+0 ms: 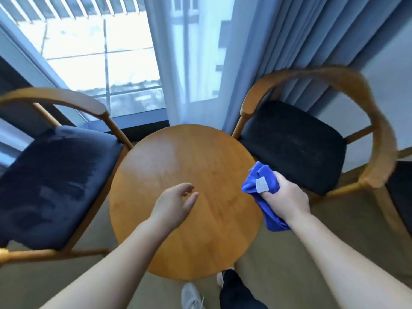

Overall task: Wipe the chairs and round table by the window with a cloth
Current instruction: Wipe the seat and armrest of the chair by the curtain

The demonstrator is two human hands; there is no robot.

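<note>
Left chair [55, 181] is cropped by the frame's left edge. The right chair [294, 143] has its curved back rail smeared by blur. A dark seat patch [401, 190] at the far right is cut off, and I can't tell if it's a third chair. The round table [178, 157] shows only its top, with the legs hidden beneath. Clear counts: two chairs, one table, one cloth, two hands. The left hand [176, 204] is over the near middle of the tabletop, fingers loosely spread and holding nothing; contact with the wood is unclear. The right hand [287, 195] grips a bunched blue cloth [260, 181] with a grey tag at the table's right rim, beside the right chair's seat, and the cloth's tail hangs below the wrist. Behind are the window [100, 52], a sheer curtain [178, 63] and a heavy curtain [278, 41]. A shoe [190, 295] and a trouser leg [236, 293] show at the bottom.
</note>
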